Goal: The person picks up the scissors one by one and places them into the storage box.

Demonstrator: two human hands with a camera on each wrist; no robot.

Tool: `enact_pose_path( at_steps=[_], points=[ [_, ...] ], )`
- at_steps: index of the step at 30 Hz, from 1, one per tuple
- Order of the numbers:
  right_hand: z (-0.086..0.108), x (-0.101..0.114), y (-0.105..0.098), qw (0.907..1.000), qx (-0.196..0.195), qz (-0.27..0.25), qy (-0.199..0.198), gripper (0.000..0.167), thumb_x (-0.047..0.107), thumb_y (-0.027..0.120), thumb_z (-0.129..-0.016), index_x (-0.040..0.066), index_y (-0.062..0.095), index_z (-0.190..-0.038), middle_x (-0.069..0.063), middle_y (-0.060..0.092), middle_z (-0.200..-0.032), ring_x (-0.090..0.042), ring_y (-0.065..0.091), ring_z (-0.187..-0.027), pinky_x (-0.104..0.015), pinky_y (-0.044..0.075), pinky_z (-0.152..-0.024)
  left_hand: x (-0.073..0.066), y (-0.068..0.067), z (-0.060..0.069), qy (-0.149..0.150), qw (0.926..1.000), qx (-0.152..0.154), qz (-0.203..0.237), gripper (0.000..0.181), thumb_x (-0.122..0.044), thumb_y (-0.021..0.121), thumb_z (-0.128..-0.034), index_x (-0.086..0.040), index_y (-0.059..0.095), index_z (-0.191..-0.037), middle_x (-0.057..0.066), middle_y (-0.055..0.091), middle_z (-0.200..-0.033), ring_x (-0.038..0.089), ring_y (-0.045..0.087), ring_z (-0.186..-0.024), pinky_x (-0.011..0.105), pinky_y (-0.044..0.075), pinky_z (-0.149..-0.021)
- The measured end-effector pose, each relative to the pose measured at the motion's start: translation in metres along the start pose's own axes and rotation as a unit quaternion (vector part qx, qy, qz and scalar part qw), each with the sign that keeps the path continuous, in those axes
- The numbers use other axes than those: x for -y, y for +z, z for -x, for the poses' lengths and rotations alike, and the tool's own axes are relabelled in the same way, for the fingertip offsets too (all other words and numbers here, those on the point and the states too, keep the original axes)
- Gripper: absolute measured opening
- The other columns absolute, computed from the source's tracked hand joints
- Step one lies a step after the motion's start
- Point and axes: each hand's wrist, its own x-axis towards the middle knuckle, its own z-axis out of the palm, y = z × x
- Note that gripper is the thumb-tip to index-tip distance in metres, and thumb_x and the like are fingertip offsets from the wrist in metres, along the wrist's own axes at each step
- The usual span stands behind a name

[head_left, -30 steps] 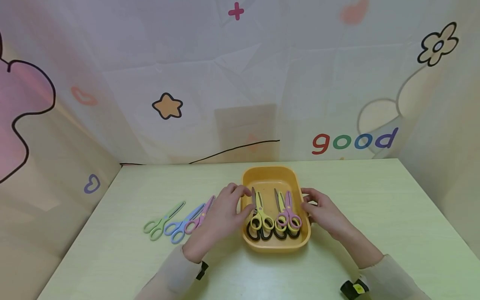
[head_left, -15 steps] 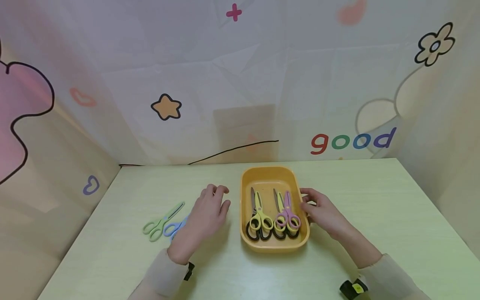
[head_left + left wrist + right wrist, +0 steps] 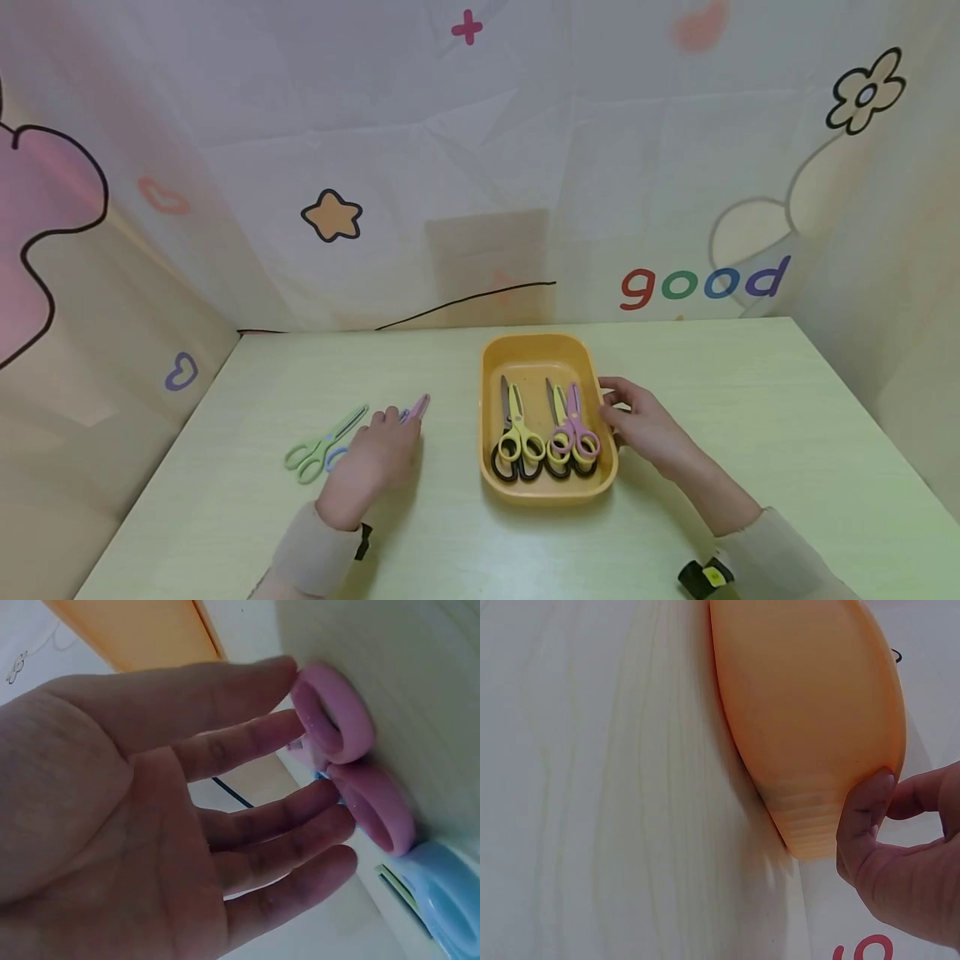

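My left hand (image 3: 378,454) is over a pair of pink scissors (image 3: 421,406) on the table. In the left wrist view its fingers are extended, the thumb and fingertips at the scissors' pink finger loops (image 3: 356,727). Blue scissors (image 3: 335,457) lie partly hidden under that hand, with green scissors (image 3: 324,446) to their left. My right hand (image 3: 645,427) holds the right rim of a yellow tray (image 3: 536,350), thumb against the outer wall. Inside the tray, yellow scissors (image 3: 514,423) and purple scissors (image 3: 576,433) lie on black-handled scissors (image 3: 530,469).
The pale wooden table (image 3: 675,533) reaches back to a printed cloth (image 3: 480,167) hanging behind it. Cloth also hangs along the left and right sides. A black wrist strap (image 3: 705,577) is on the right sleeve.
From the tray's left rim, my left hand has moved left and down to the pink scissors. The right hand stays at the tray, and the scissors inside it look unchanged.
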Motion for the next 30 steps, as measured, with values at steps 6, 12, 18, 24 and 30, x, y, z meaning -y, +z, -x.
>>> enact_pose_path(
  at_steps=[6, 12, 18, 24, 30],
  points=[
    [0.000, 0.000, 0.001, 1.0000, -0.003, 0.004, 0.004, 0.051, 0.008, 0.050, -0.105, -0.007, 0.036, -0.152, -0.020, 0.047, -0.118, -0.026, 0.055, -0.091, -0.030, 0.056, -0.068, 0.004, -0.001, 0.002, 0.000, 0.9997, 0.024, 0.009, 0.031, -0.005, 0.064, -0.0979, 0.001, 0.057, -0.128, 0.026, 0.053, -0.114, 0.041, 0.052, -0.107, 0.056, 0.048, -0.091],
    [-0.001, 0.000, 0.000, 0.9999, -0.006, 0.007, 0.008, 0.050, 0.008, 0.049, -0.105, -0.005, 0.037, -0.152, -0.020, 0.046, -0.118, -0.026, 0.054, -0.091, -0.029, 0.056, -0.069, 0.005, -0.003, 0.005, 0.006, 0.9989, 0.019, 0.043, 0.017, -0.001, 0.062, -0.0988, 0.001, 0.057, -0.115, 0.026, 0.053, -0.109, 0.038, 0.051, -0.097, 0.053, 0.052, -0.079],
    [-0.001, 0.000, 0.000, 0.9999, -0.008, 0.007, 0.010, 0.049, 0.008, 0.049, -0.105, -0.005, 0.037, -0.152, -0.020, 0.046, -0.118, -0.027, 0.055, -0.091, -0.029, 0.056, -0.069, 0.003, -0.001, 0.004, 0.022, 0.9989, 0.004, 0.042, 0.021, -0.001, 0.061, -0.0977, 0.005, 0.057, -0.117, 0.028, 0.056, -0.110, 0.042, 0.055, -0.101, 0.055, 0.052, -0.082],
    [0.000, 0.000, 0.001, 1.0000, -0.005, 0.003, 0.004, 0.050, 0.007, 0.050, -0.105, -0.006, 0.037, -0.151, -0.020, 0.046, -0.117, -0.026, 0.055, -0.090, -0.029, 0.056, -0.068, -0.004, 0.002, -0.002, 0.035, 0.9986, -0.011, 0.039, 0.011, -0.003, 0.062, -0.0945, 0.002, 0.056, -0.102, 0.026, 0.056, -0.102, 0.042, 0.056, -0.098, 0.056, 0.052, -0.082],
    [-0.001, 0.000, 0.000, 0.9999, -0.008, 0.004, 0.006, 0.049, 0.008, 0.049, -0.105, -0.005, 0.038, -0.151, -0.020, 0.046, -0.117, -0.026, 0.055, -0.089, -0.028, 0.055, -0.067, -0.009, 0.003, -0.005, 0.038, 0.9975, -0.008, 0.058, 0.024, -0.007, 0.075, -0.0878, -0.005, 0.053, -0.096, 0.025, 0.052, -0.101, 0.042, 0.052, -0.101, 0.054, 0.053, -0.081]
  ],
)
